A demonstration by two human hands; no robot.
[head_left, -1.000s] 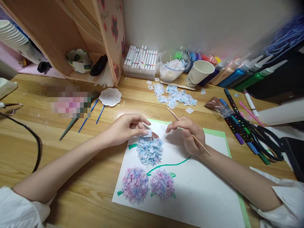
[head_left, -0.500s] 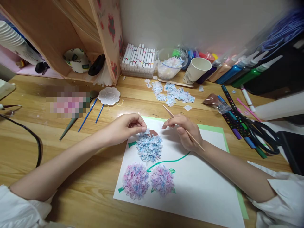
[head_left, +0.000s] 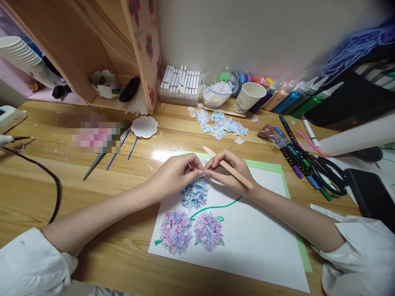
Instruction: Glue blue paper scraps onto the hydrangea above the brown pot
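Observation:
My left hand (head_left: 180, 174) pinches a tiny paper square, mostly hidden by the fingertips, just above the blue paper-petal flower (head_left: 194, 193). Its fingertips meet those of my right hand (head_left: 233, 170), which also pinches there. A flat wooden craft stick (head_left: 231, 169) lies across my right palm, held by the curled fingers and pointing up and left. Below are two pink-purple petal flowers (head_left: 175, 232) on the white sheet (head_left: 256, 242), along with a green drawn stem (head_left: 216, 207). My hands cover the top of the blue flower.
Loose blue-white paper squares (head_left: 228, 125) lie behind the sheet. Farther back stand a marker box (head_left: 179, 84), a clear tub (head_left: 216, 96) and a paper cup (head_left: 249, 98). Scissors (head_left: 330, 176) and pens lie at right; a flower-shaped palette (head_left: 144, 126) and brushes at left.
My right hand has moved left, its fingertips now meeting the left hand's above the blue flower. The craft stick has come along, turned to show its broad face. The view has shifted slightly.

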